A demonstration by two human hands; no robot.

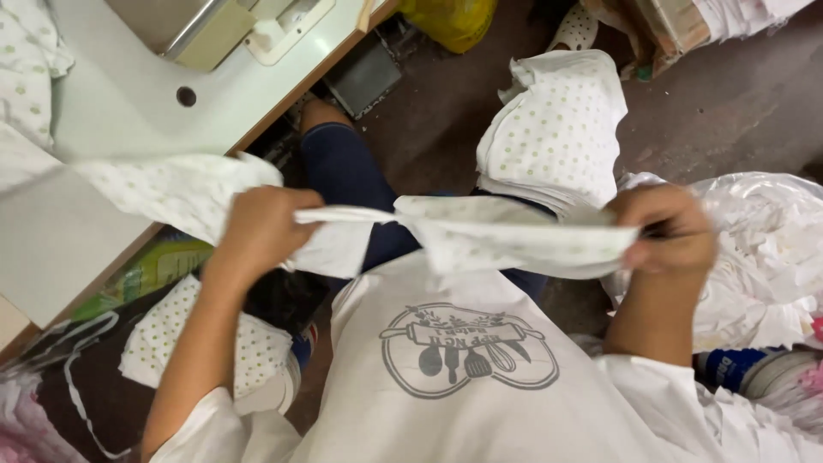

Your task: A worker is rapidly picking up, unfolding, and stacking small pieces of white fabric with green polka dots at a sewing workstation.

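A white piece of cloth with small green dots (506, 236) is stretched across my lap between both hands. My left hand (257, 231) grips its left end, where the cloth bunches and trails up onto the table. The right end is pinched flat in my right hand (669, 227). Below the cloth lies my white apron with a grey round print (467, 347).
A white sewing machine table (129, 94) fills the upper left, its wooden edge running diagonally. A stack of dotted white cloth pieces (557, 129) sits past my knee. More dotted cloth (163, 343) lies at lower left. Clear plastic bags of white fabric (763, 249) are on the right.
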